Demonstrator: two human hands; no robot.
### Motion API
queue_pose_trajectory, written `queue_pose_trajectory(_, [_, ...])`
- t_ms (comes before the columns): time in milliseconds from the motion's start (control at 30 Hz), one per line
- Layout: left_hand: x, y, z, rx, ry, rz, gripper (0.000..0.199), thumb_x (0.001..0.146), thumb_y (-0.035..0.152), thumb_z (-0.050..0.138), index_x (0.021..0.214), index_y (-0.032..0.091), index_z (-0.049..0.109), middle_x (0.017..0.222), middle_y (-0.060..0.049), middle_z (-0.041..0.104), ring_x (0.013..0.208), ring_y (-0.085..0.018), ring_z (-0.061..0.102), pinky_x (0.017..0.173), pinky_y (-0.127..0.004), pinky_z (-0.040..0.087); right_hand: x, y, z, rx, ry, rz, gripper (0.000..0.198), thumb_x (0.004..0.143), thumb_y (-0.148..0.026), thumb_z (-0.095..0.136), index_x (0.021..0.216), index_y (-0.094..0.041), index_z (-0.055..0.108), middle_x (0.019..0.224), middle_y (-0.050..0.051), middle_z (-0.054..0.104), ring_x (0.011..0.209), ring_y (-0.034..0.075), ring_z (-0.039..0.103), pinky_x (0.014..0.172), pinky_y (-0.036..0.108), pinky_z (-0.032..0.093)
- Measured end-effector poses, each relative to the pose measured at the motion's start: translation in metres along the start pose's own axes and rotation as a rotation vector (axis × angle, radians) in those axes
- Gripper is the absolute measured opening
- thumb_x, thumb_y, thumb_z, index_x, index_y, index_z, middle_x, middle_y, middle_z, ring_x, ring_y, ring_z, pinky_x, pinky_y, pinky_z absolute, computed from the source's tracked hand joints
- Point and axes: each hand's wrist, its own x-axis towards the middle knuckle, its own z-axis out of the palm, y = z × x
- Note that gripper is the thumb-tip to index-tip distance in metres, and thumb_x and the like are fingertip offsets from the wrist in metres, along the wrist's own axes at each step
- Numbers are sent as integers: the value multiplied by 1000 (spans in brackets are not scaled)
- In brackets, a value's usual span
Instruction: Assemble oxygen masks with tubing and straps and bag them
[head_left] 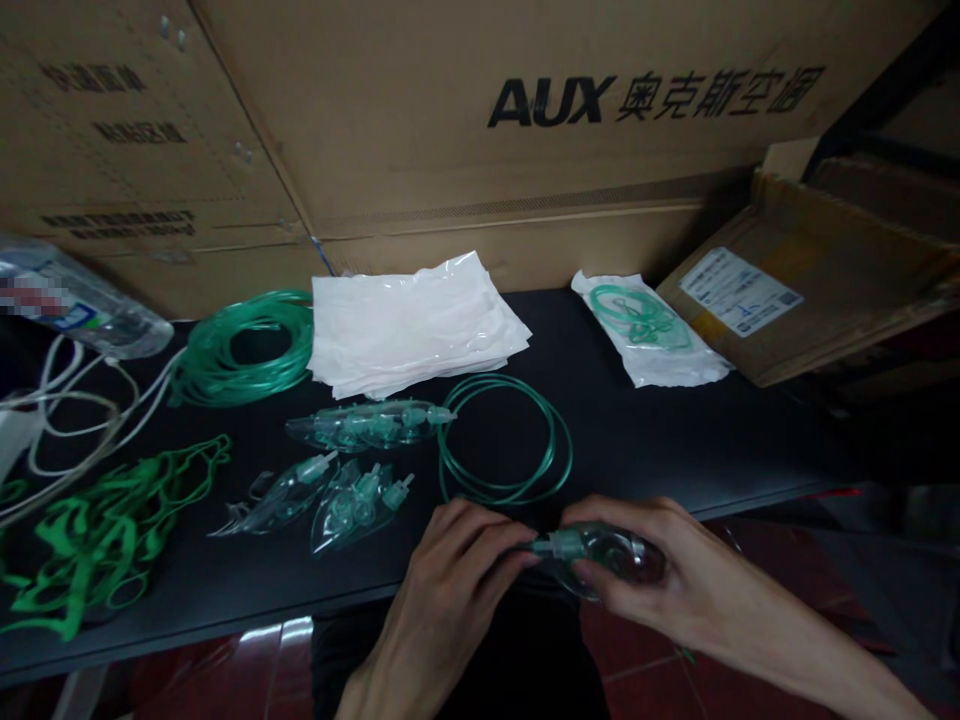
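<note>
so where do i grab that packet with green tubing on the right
I'd pinch the near-left corner of the packet, coming from the left and front. It lies flat, and the tilted cardboard box stands close along its right side, while bare tabletop borders its left and near edges. That corner also seems clear of the visible tubing.

The large carton (465,170) reads "AUX 奥克斯空调" in black. The smaller box (832,265) bears a white label (739,290), its print illegible.
</note>
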Motion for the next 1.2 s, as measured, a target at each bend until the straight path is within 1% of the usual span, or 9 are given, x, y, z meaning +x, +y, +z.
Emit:
queue_pose_trajectory(200, [-5, 1, -1, 12, -15, 15, 12, 101, 21, 64, 113, 25, 65, 97, 1, 74, 85, -14, 66, 79, -29, 50, 0, 2, -2, -34, -24, 4, 21, 91, -38, 65, 105, -28, 78, 86, 0, 77, 78, 20, 67, 70, 28, 51])
queue_pose_trajectory(333, [-5, 2, -2, 36, -45, 42, 14, 103, 20, 61, 116, 25, 64, 100, 0, 75, 86, -15, 68, 79, -30, 50, -3, -5, -6, 70, -114, 19, 21, 90, -34, 65, 101, -25, 79, 85, 1, 75, 65, 15, 62, 55, 22, 49])
queue_pose_trajectory(433, [-5, 2, -4, 96, -65, 96, 14, 103, 19, 60, 116, 22, 64, 97, 0, 75, 83, -16, 67, 75, -31, 49, -4, -8, -6, 177, -133, 27, 28, 92, -42, 61, 102, -24, 81, 76, 1, 70, 58, 13, 58, 48, 20, 47])
queue_pose_trajectory(533, [-3, 2, -7, 139, -91, 171, 14, 103, 18, 60, 116, 20, 63, 95, -1, 75, 81, -16, 66, 75, -31, 49, -3, -7, -6, 275, -180, 60, 36, 92, -52, 60, 91, -23, 81, 67, 0, 65, 54, 13, 56, 46, 21, 47])
queue_pose_trajectory(633, [0, 2, -9, 139, -112, 217, 12, 104, 17, 58, 115, 18, 61, 93, -2, 74, 80, -16, 66, 75, -30, 51, -4, -6, -7, 295, -218, 103, 38, 92, -54, 59, 94, -22, 79, 67, 0, 65, 50, 13, 54, 43, 22, 48])
queue_pose_trajectory(767, [3, 1, -13, 130, -161, 231, 9, 106, 18, 53, 111, 17, 61, 87, -2, 70, 74, -15, 62, 70, -29, 51, -6, -10, -8, 40, -151, -59, 26, 96, -39, 58, 95, -24, 79, 78, 3, 74, 65, 18, 67, 56, 24, 53])
queue_pose_trajectory(933, [4, -2, -14, 109, -242, 207, 13, 107, 18, 49, 113, 16, 60, 91, -4, 68, 77, -16, 62, 72, -30, 53, -7, -15, -4, -149, -100, -199, 21, 97, -28, 61, 111, -26, 76, 103, 5, 81, 90, 23, 76, 80, 30, 58])
queue_pose_trajectory(1067, [4, -4, -15, 98, -309, 186, 16, 107, 20, 48, 116, 16, 61, 91, -3, 66, 78, -17, 61, 72, -29, 53, -6, -8, 1, -248, -26, -332, 21, 96, -24, 63, 113, -26, 75, 98, 5, 80, 78, 21, 77, 72, 27, 60])
queue_pose_trajectory(1200, [7, -2, -19, 51, -364, 120, 21, 109, 23, 44, 106, 17, 64, 89, -3, 64, 78, -17, 61, 71, -28, 53, -4, -4, 4, -496, 48, -546, 20, 100, -20, 58, 111, -22, 74, 94, 7, 80, 70, 19, 76, 65, 26, 61])
